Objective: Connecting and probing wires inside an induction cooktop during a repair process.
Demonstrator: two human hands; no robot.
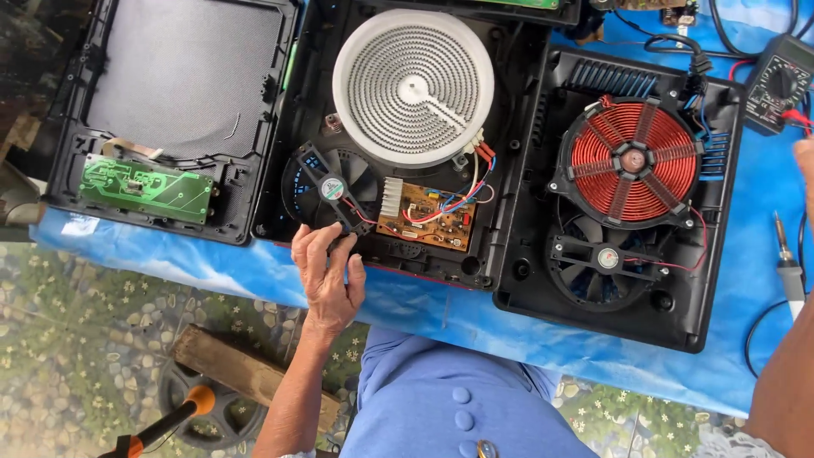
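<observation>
Black plastic square cooling fan (pixel 332 188): your left hand (pixel 329 270) pinches its corner; lift gently, minding its thin wires. Right hand (pixel 805 170): grip unclear.

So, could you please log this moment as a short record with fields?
Surface: table under a blue cloth
Left hand: left hand, fingers on the small black fan at the near edge of the middle cooker case
Right hand: right hand at the frame's right edge, nothing seen in it
Middle case: white round heater, brown circuit board
Right case: copper coil
Nearby: soldering iron, meter
</observation>
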